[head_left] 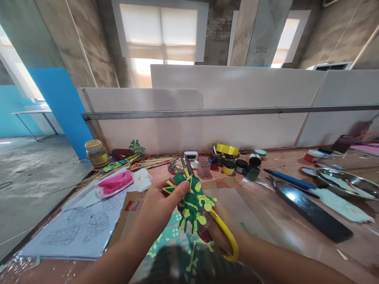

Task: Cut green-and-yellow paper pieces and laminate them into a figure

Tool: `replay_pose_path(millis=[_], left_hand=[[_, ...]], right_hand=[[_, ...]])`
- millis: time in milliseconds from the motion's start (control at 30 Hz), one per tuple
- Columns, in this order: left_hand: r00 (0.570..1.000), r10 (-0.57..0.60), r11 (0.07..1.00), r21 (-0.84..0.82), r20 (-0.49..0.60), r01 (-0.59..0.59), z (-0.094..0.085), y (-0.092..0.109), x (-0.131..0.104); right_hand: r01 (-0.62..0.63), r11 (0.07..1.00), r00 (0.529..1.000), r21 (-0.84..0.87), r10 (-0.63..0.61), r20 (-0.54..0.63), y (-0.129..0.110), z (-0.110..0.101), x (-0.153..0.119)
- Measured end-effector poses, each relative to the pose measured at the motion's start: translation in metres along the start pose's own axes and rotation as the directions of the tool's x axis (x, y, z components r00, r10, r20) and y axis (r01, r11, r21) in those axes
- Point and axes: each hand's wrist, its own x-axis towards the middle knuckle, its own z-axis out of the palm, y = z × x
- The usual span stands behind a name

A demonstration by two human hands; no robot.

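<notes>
My left hand [166, 205] pinches a green and yellow painted cut-out [194, 201] between thumb and fingers, holding it up over the work sheet. Behind the cut-out, my right hand [220, 227] grips a pair of scissors [227, 232] with yellow handles. The scissor blades rise past the top of the cut-out, close to the left thumb. Part of the right hand's fingers is hidden by the cut-out and the handle. Below both hands lies a clear sheet [237, 209] on cardboard, with more green and yellow pattern showing under my wrists.
To the left are line drawings [79, 225] and a pink packet [115, 183]. A lidded jar [97, 154], thin sticks [156, 161], paint pots [228, 167] and yellow tape [227, 149] line the back. At right lie a dark case [314, 213], a blue tool [290, 178] and a metal tray [328, 173].
</notes>
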Motion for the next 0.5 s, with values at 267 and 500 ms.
replay_pose_path(millis=[267,500], left_hand=[[0.996,0.006,1.0,0.021,0.083,-0.007,-0.017,0.0,0.01],[0.982,0.186,0.948,0.27,-0.033,-0.171,-0.04,0.005,0.013]], right_hand=[[0.05,0.999,0.999,-0.012,-0.05,0.015,-0.005,-0.007,0.003],[0.022,0.993,0.998,-0.117,-0.016,0.056,-0.013,-0.01,0.003]])
